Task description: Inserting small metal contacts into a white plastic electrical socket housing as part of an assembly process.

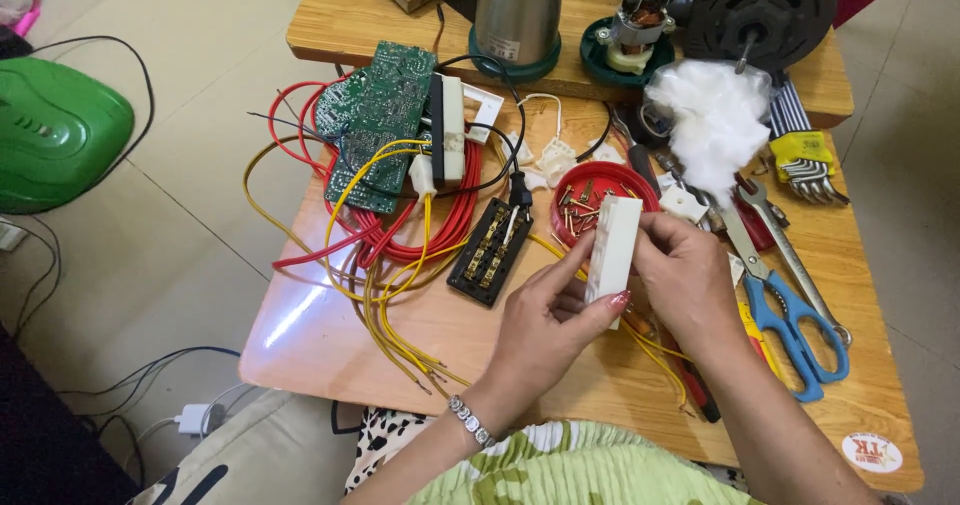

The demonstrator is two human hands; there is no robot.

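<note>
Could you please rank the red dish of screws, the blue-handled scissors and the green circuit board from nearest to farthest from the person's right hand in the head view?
From the right hand:
1. Red dish of screws, just up-left of the hand, behind the white block it holds.
2. Blue-handled scissors, to its right on the table.
3. Green circuit board, far left, among the wires.

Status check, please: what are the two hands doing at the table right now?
Left hand and right hand both grip white plastic block, held upright. Red dish of screws just behind it. Blue scissors lie right; nothing blocking.
</note>
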